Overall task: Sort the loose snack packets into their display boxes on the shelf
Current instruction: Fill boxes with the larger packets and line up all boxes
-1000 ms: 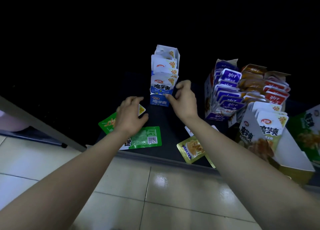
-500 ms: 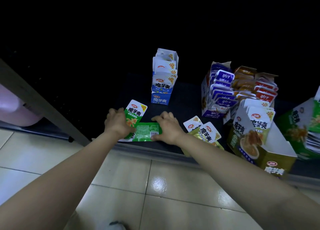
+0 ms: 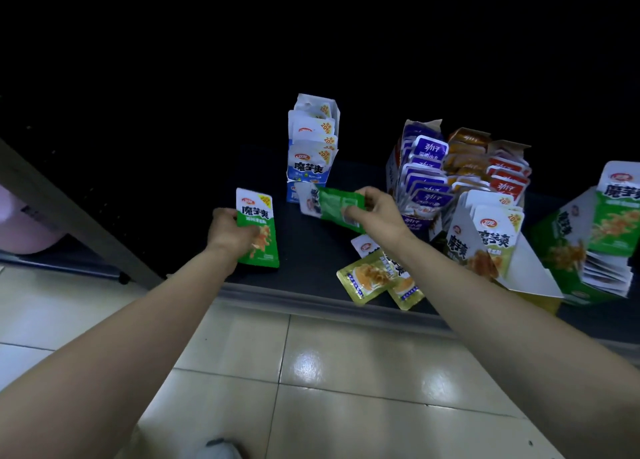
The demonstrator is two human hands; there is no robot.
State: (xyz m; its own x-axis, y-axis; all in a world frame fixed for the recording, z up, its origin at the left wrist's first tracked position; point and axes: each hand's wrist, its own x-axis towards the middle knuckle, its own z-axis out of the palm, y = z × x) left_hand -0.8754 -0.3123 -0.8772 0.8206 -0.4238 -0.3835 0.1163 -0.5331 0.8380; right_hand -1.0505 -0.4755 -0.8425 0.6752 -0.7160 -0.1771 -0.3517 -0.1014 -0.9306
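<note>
Left grip point(image 3: 230, 232) is clenched on a green packet point(image 3: 259, 216). Fingers wrap its lower left edge and the thumb lies across the front. The packet stands upright with its printed face to the camera, the white top above the grip and the green bottom sticking out below and to the right of it. It sits over the front left part of the dark shelf point(image 3: 308, 261); can't tell if its bottom edge touches the shelf.

Right grip point(image 3: 379, 213) is grasping a second green packet point(image 3: 334, 202), pinched at its right end between thumb and fingers. This packet runs out leftward from the grip, roughly level and a bit tilted, with the back side showing. Its white end is blurred, points left and overlaps the base of the blue display box point(image 3: 310, 154). It looks lifted off the shelf. The two green packets are apart, with a gap of bare shelf between them.

The blue display box stands upright at the back, filled with white-and-blue packets. To its right is a purple display box point(image 3: 420, 178) with an orange and red box point(image 3: 485, 161) just beside it, both packed. In front of those stands a yellow-green display box point(image 3: 483, 240), partly filled. A green display box point(image 3: 595, 240) leans at the far right, well apart from both grips.

Two loose yellow-green packets point(image 3: 367, 280) lie flat and overlapping at the shelf's front edge, under the right forearm and just left of the yellow-green display box. A third white-topped packet is partly hidden behind them. Below the shelf is glossy tiled floor point(image 3: 346, 372).
</note>
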